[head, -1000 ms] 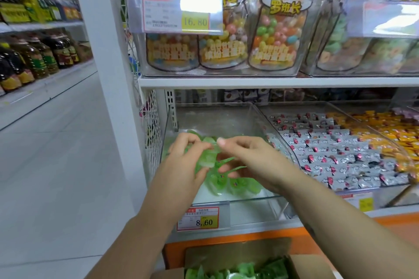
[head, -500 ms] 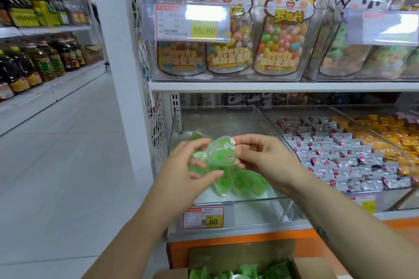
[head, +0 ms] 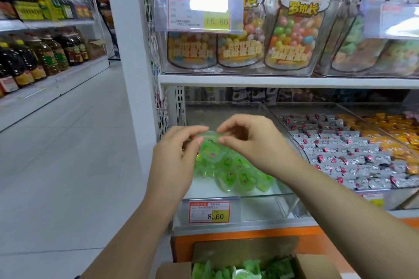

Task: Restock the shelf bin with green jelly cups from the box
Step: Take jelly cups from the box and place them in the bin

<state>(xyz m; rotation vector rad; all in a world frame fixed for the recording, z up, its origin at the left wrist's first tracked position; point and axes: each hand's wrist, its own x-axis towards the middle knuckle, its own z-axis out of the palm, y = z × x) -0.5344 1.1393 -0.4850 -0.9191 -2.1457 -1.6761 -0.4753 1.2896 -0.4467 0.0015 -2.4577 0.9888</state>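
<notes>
Pinching one cup (head: 209, 141) by its rim with left hand (head: 174, 156) and right hand (head: 251, 142), fingers curled, just over bin (head: 260, 204). Below it, pile of cups (head: 240, 174) on bin floor near front. At frame bottom, open box (head: 315, 265) with more green cups inside.

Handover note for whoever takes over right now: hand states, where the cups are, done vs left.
Left hand and right hand both pinch one green jelly cup above the shelf bin.
Done: a small pile of cups lies at the bin's front.
Left: drop this cup in, then fetch more from the box below, which holds plenty; the bin is far from full.
</notes>
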